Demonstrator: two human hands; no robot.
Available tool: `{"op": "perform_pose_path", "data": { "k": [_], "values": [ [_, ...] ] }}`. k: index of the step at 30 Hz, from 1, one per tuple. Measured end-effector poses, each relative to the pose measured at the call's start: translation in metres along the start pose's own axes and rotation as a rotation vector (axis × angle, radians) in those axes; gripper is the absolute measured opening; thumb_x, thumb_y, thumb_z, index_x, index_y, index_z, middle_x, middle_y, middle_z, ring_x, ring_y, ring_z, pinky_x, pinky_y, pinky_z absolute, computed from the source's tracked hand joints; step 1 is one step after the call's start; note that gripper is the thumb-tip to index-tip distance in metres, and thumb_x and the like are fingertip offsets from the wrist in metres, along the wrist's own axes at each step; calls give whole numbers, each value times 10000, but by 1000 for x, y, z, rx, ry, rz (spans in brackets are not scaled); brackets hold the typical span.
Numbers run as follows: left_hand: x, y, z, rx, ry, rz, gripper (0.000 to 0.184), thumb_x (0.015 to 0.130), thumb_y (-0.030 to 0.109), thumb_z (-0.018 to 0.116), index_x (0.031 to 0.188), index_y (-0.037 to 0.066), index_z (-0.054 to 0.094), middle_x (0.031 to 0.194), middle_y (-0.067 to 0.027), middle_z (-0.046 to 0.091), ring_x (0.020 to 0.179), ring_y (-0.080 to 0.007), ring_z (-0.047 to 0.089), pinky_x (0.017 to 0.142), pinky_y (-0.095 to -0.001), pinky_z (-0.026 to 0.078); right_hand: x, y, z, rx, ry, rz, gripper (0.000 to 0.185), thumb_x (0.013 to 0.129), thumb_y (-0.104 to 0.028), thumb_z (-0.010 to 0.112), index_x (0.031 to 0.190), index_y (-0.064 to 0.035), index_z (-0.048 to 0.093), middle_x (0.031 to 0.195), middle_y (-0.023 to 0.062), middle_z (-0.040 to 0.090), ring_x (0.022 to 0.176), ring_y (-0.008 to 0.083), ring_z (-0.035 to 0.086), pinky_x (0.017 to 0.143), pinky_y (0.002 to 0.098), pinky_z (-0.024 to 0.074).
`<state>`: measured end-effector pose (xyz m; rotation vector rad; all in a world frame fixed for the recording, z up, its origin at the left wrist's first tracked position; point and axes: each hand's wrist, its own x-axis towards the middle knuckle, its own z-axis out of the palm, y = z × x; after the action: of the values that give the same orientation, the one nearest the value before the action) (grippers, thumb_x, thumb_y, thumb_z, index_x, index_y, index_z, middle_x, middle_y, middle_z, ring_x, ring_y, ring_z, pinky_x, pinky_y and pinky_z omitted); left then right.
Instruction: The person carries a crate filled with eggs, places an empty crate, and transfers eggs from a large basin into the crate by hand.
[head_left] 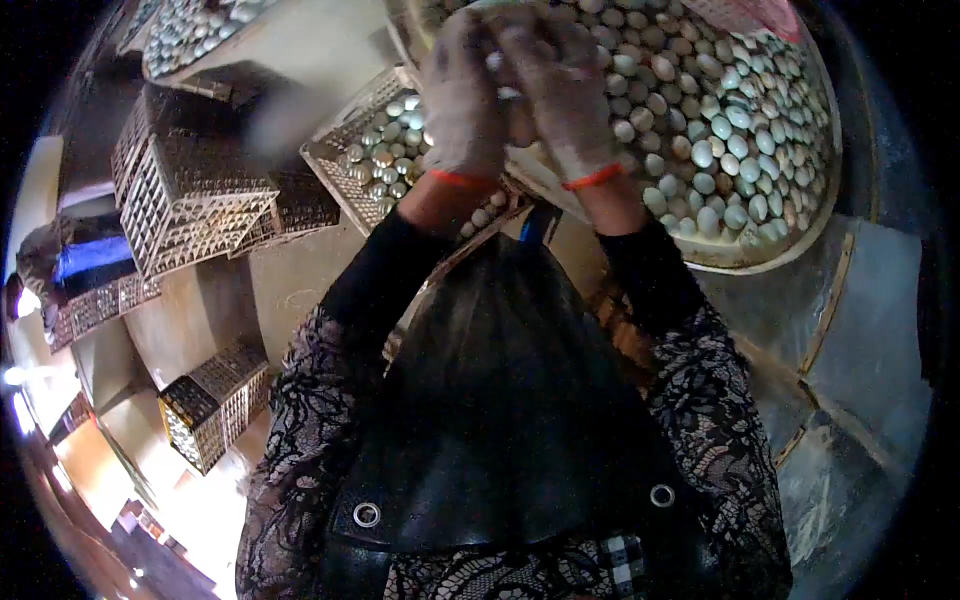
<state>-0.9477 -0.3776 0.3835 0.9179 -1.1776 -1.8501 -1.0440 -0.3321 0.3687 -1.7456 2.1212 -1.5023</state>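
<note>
My left hand point(465, 105) and my right hand point(562, 95), both in pale work gloves with orange bands at the wrists, are close together at the top of the view. Their fingers curl inward, and pale eggs point(508, 92) show between them; how many each hand holds is hidden. Beneath and to the right is a big round tub point(745, 268) heaped with whitish, bluish and brownish eggs point(735, 165). To the left of my left hand, a plastic crate point(335, 160) holds more eggs point(385, 150), some of them shiny.
Stacked lattice crates point(195, 205) stand on the left, with another crate of eggs point(212, 410) lower down. A second egg container point(200, 40) is at upper left. At the far left, another person point(85, 255) bends over a crate. A black apron point(490, 400) covers my lap.
</note>
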Motion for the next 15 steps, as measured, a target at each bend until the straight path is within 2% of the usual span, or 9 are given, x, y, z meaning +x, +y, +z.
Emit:
{"op": "perform_pose_path", "data": {
  "k": [1, 2, 4, 5, 6, 10, 11, 14, 15],
  "values": [
    [-3, 3, -20, -55, 53, 36, 324, 899, 275, 441, 1165, 92, 477, 1093, -96, 523, 980, -234, 528, 820, -327, 443, 5, -10, 16, -427, -32, -388, 267, 831, -197, 561, 1085, -116, 573, 1058, 117, 541, 990, 264, 523, 829, 359, 440],
    [-5, 2, -39, -125, 107, 53, 308, 909, 279, 422, 1142, 89, 490, 1049, -83, 544, 952, -214, 540, 802, -322, 453, 0, -36, 33, -31, 30, -149, 272, 774, -153, 586, 1046, -138, 571, 1070, 97, 540, 1003, 278, 513, 818, 374, 448],
    [-14, -3, -76, -443, 210, -14, 317, 929, 315, 384, 1110, 87, 509, 1015, -61, 561, 931, -172, 544, 792, -308, 461, -1, -55, 60, -303, -171, -337, 365, 698, -114, 615, 1050, -196, 556, 1102, 62, 531, 1020, 297, 496, 822, 392, 453],
    [-15, -15, -102, -317, 266, -12, 341, 929, 349, 379, 1115, 93, 506, 1029, -63, 558, 930, -176, 544, 794, -309, 462, -9, -62, 78, -290, -186, -343, 365, 698, -114, 615, 1050, -196, 556, 1102, 62, 531, 1020, 297, 496, 822, 392, 453],
    [-14, -30, -122, -191, 313, -7, 365, 928, 382, 374, 1120, 100, 504, 1042, -66, 556, 929, -179, 544, 796, -309, 462, -22, -66, 96, -269, -338, -283, 356, 694, -126, 609, 1041, -182, 547, 1092, 77, 530, 1029, 309, 487, 838, 413, 435],
    [-40, -79, -145, -516, 468, -97, 507, 894, 511, 379, 1150, 85, 479, 1067, -79, 551, 989, -225, 538, 838, -344, 461, -64, -49, 149, -223, -890, -49, 430, 686, -134, 612, 1092, -238, 514, 1196, 74, 489, 1116, 377, 415, 918, 446, 390],
    [-41, -119, -161, -565, 514, -241, 548, 882, 547, 368, 1153, 84, 479, 1070, -84, 551, 1005, -234, 531, 856, -359, 453, -71, -44, 156, -136, -913, 190, 435, 718, -157, 593, 1128, -272, 503, 1240, 73, 468, 1144, 376, 399, 923, 445, 388],
    [-34, -182, -172, -569, 546, -467, 638, 857, 623, 333, 1175, 89, 480, 1101, -99, 551, 1018, -260, 527, 872, -391, 440, -112, 17, 190, 76, -946, 643, 619, 699, -589, 558, 1212, -247, 507, 1288, 109, 426, 1159, 290, 431, 951, 358, 370],
    [-29, -202, -170, -616, 546, -533, 660, 852, 639, 321, 1185, 91, 481, 1116, -103, 552, 1012, -269, 530, 867, -399, 440, -137, 53, 210, 45, -1049, 649, 646, 689, -595, 572, 1205, -210, 519, 1285, 123, 437, 1147, 300, 445, 945, 356, 374]
  ]
}}
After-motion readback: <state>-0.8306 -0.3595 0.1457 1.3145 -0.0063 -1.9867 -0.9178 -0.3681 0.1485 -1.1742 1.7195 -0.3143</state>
